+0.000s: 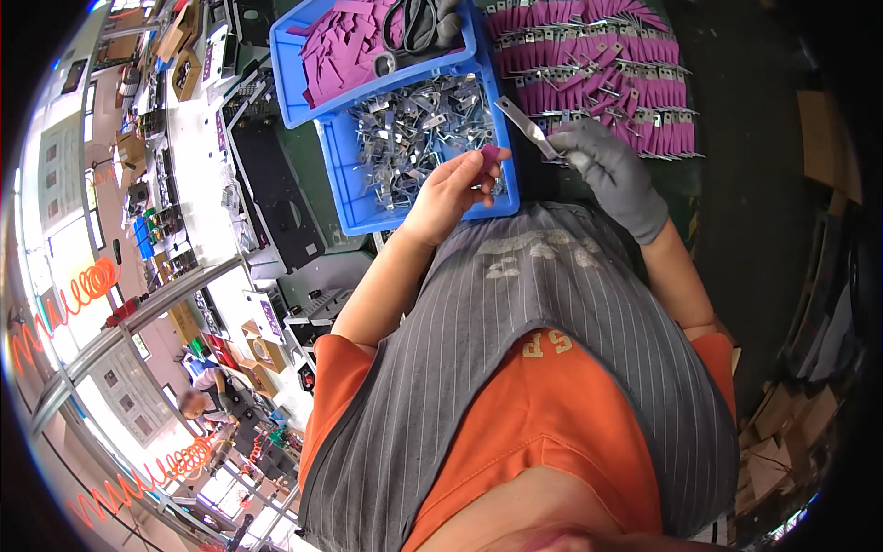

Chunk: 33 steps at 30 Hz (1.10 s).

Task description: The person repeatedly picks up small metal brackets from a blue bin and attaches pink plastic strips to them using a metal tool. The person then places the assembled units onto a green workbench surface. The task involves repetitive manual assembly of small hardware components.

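Observation:
Between the thumb and fingers of my bare left hand (449, 191) is a small purple sleeve piece (491, 155). My right hand (611, 175), in a grey glove, pinches the end of a flat silver metal strip (521, 121) with a hole near its far tip. The two hands are apart, with the strip slanting between them. Below my left hand, a blue bin (344, 189) holds many loose metal strips (405, 138). Beyond it, a tilted blue tray (292, 87) holds loose purple pieces (345, 55). Rows of metal strips with purple sleeves (602, 78) lie at the far right.
A dark grey glove (418, 23) lies on the purple pieces in the tray. At left are a black panel (271, 189) and a cluttered white workbench (198, 138). Another person (207, 400) is at work far left. Cardboard (782, 442) is stacked at the right.

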Available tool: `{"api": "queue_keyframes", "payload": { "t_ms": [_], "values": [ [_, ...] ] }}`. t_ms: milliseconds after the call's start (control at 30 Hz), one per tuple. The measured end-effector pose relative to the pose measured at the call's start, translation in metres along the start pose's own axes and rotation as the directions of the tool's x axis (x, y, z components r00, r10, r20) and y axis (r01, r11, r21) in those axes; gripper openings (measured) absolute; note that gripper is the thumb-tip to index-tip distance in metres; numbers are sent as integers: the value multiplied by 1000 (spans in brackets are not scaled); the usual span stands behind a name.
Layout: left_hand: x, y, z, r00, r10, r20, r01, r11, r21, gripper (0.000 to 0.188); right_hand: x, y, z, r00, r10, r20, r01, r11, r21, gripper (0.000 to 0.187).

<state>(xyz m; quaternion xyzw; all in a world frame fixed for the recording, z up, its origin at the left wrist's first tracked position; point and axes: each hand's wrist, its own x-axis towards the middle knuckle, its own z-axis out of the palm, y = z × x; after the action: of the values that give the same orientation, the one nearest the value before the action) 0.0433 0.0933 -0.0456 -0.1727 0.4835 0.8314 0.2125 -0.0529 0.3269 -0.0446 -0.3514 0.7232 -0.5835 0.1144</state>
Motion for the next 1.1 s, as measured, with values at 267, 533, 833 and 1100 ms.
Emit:
{"api": "queue_keyframes", "payload": {
  "t_ms": [267,533,833,1100],
  "values": [
    [-9,6,10,995,77,60,-72,994,-82,42,-7,-27,-28,998,50,48,-67,877,475,21],
    [-11,3,11,982,174,76,-171,984,-41,42,-3,-34,-38,994,-99,52,57,850,524,21],
    [-14,3,14,985,147,95,-132,980,-148,44,2,-32,-29,990,-132,39,101,891,443,20],
    [-14,4,16,987,129,95,-110,976,-187,43,4,-31,-28,987,-152,50,117,899,422,20]
  ]
}}
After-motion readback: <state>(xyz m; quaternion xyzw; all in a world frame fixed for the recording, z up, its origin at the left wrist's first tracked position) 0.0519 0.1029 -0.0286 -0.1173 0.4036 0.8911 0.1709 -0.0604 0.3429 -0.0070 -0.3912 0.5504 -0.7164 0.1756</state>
